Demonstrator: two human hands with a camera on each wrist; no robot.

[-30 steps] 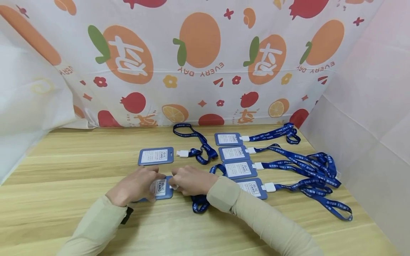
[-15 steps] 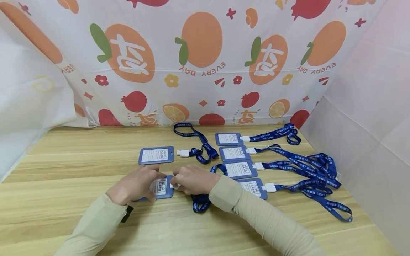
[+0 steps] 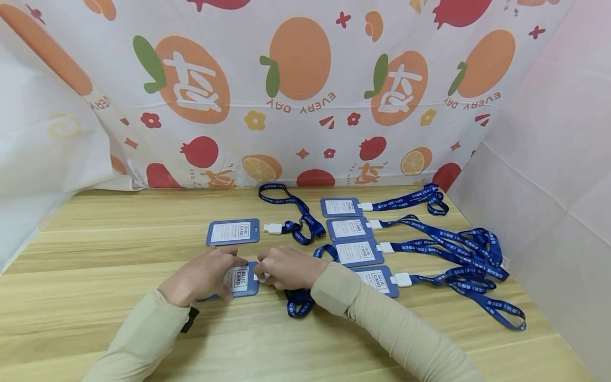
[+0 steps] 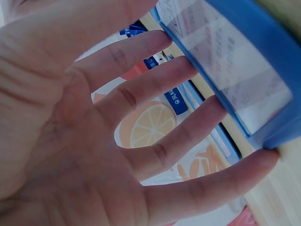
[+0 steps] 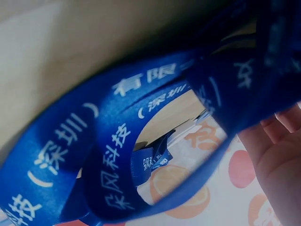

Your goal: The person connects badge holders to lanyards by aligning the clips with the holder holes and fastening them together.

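My left hand (image 3: pixel 205 273) holds a blue ID card holder (image 3: pixel 243 281) by its long sides, thumb on the near edge and fingertips along the far edge. The left wrist view shows several fingers (image 4: pixel 178 141) spread along the rim of this card holder (image 4: pixel 235 61). At its slotted right end, my right hand (image 3: pixel 288 268) pinches the white clip (image 3: pixel 262 277) of a lanyard, which is mostly hidden by the fingers. The blue printed lanyard (image 3: pixel 298 304) lies looped beneath and beside that hand. In the right wrist view the lanyard (image 5: pixel 113 155) fills much of the picture.
Behind lies another card holder (image 3: pixel 233 232), apart from its lanyard clip (image 3: pixel 273 228). To the right, several card holders (image 3: pixel 348 228) with lanyards (image 3: pixel 420 246) attached lie in a column. A fruit-print curtain (image 3: pixel 300 122) hangs at the table's back edge.
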